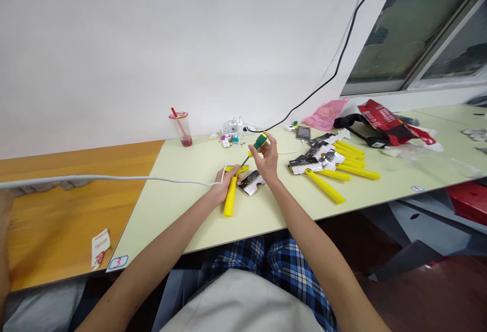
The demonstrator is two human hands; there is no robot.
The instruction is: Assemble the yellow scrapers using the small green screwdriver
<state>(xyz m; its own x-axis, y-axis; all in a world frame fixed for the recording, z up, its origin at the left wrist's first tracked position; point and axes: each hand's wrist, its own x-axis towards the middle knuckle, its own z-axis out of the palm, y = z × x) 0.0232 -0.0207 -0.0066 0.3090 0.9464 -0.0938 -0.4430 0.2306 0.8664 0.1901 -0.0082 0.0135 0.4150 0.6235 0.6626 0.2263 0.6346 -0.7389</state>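
My left hand (221,186) is wrapped round the upper part of a yellow T-shaped plastic handle (230,200), whose grip slants down toward the table's front edge. My right hand (268,158) pinches the green and yellow grip of a screwdriver (261,141). Its shaft slants down to the left, with the tip at the head of the yellow handle; whether it sits in a screw is too small to tell. Just right of the handle, a black and silver packet (251,184) lies on the table, partly behind my left fingers.
Several yellow handles (325,187) with black and silver packets lie at right. Behind are a cup with a straw (182,128), a power strip (230,127), a small grey-screened device (303,133) and a red bag (391,121). A white cable (152,177) crosses at left.
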